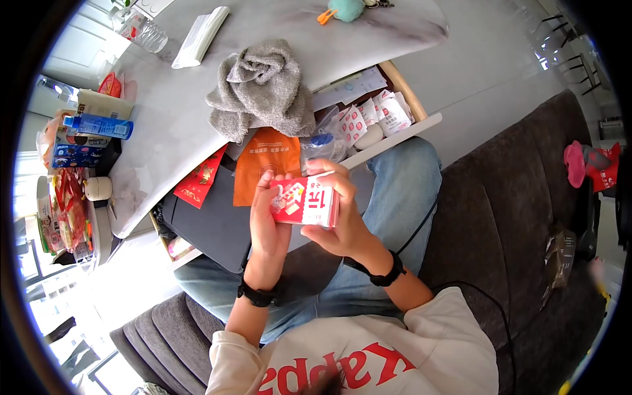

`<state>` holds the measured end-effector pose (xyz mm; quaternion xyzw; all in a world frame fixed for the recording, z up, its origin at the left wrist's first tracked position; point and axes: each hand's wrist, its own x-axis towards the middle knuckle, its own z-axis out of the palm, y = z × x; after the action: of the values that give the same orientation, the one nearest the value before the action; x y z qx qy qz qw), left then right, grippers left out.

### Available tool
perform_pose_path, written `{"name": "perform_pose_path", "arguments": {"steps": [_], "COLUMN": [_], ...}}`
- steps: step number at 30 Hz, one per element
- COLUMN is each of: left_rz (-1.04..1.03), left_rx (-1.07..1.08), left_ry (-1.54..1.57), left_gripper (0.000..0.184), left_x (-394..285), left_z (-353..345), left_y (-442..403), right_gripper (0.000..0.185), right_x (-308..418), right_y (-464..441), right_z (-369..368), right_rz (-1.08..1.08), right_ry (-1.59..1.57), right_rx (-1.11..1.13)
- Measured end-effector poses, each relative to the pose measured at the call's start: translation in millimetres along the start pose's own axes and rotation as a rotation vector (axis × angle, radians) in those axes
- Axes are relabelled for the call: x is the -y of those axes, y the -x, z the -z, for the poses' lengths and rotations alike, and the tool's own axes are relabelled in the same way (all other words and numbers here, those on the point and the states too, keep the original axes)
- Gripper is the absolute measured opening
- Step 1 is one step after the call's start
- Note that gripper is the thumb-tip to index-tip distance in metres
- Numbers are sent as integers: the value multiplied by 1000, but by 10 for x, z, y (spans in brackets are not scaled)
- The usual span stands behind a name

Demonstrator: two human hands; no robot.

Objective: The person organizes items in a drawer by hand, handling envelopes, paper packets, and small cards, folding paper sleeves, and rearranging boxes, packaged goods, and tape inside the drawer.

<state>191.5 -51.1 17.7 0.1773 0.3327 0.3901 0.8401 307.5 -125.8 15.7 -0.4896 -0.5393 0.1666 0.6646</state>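
Both my hands hold a small red-and-white printed pack (304,201) above the open drawer and my lap. Its face carries white characters and a cartoon picture; I cannot tell whether it is a box or a stack. My left hand (268,220) grips the left end, with the thumb along its side. My right hand (341,214) closes around the right end, fingers over the top edge and thumb below. Just beyond them lie an orange packet (263,164) and a red envelope (201,176), over a dark flat item (204,220) in the drawer.
On the marbled table (375,39) lie a crumpled grey towel (263,92), a white tissue pack (201,36) and a plastic bottle (150,36). The drawer (395,141) also holds small white-and-red sachets (394,112). A dark sofa (487,217) stretches to the right.
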Motion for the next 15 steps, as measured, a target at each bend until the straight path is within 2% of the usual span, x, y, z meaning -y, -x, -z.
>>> {"name": "perform_pose_path", "arguments": {"steps": [4,8,11,14,15], "left_rz": [-121,-347,-557,-669,-702], "left_rx": [-101,-125,-140,-121,-122], "left_ry": [-101,-320,-503,-695,-741], "left_gripper": [22,20,21,21,22], "left_x": [-146,-204,-173,-122,-84], "left_z": [2,-121,-171,-242,-268], "left_y": [-7,31,33,52,67], "right_gripper": [65,63,58,53,50], "right_x": [73,113,156,175,202], "right_y": [-59,-10,-18,-44,-55], "right_z": [205,147,248,290,302], "right_rz": [-117,-355,-666,-758,-763], "right_ry": [115,-21,-476,-555,-482], "right_rx": [151,68,78,36,83]}}
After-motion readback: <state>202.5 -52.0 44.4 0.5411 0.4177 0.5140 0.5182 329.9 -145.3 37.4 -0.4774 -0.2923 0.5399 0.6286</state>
